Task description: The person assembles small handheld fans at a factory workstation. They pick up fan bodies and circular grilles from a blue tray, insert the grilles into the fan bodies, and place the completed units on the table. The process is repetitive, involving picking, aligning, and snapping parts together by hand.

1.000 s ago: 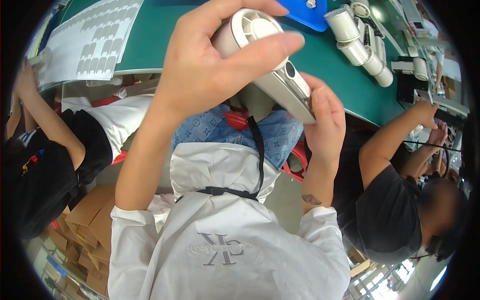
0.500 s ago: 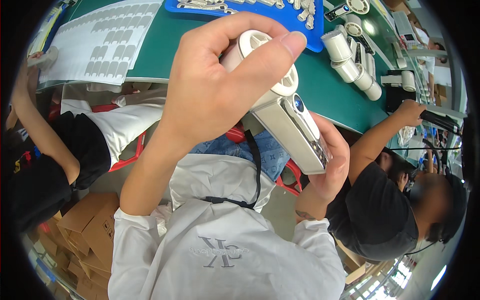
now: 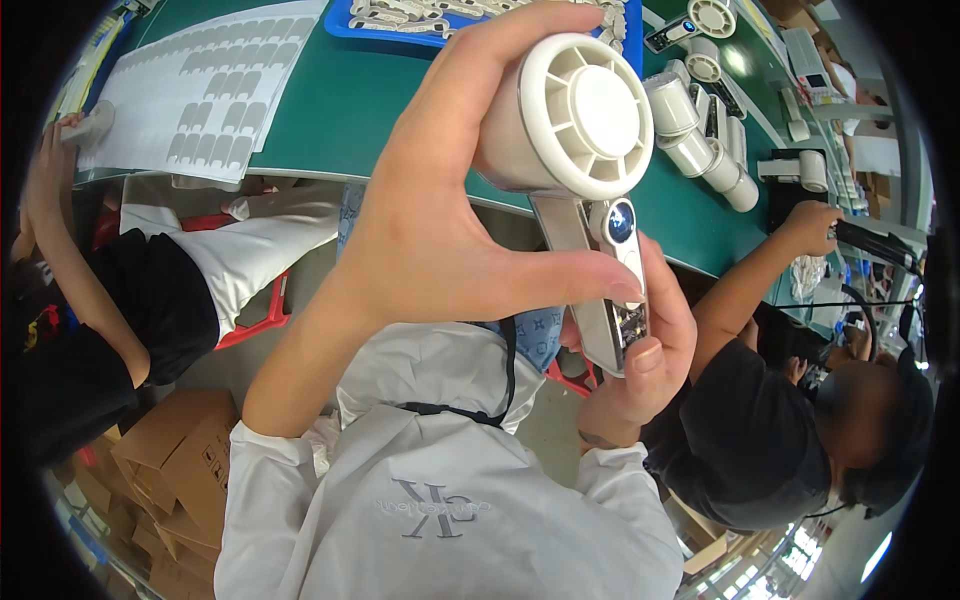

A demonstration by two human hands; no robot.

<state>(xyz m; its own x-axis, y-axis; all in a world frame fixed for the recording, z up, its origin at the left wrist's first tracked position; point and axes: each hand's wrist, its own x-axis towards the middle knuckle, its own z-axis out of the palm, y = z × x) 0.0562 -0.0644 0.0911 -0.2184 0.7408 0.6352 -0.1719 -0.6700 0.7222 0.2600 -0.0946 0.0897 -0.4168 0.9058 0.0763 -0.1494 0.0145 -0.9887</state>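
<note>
A white handheld fan [image 3: 606, 112] is held up in front of me, its round spoked grille facing me. My left hand [image 3: 425, 235] wraps round the side of the fan head, and its thumb lies across the handle. On the handle's front, a light-coloured strip [image 3: 627, 262] carries a round dark-blue window at its top; small parts show at its lower end, though I cannot make them out. Closed round the lower handle, my right hand [image 3: 660, 345] has its thumb near the bottom end.
A blue tray [image 3: 345, 22] of small light-coloured parts stands on the green table [image 3: 330, 110]. Several white fans and cylinders [image 3: 690, 150] lie at the right. Printed sheets [image 3: 225, 95] cover the left. Co-workers sit on both sides; cardboard boxes [image 3: 185, 450] stand lower left.
The fan has tilted more upright, turning its grille toward me. My left thumb has come off the grille and down onto the handle's front. My right hand has stayed on the lower handle.
</note>
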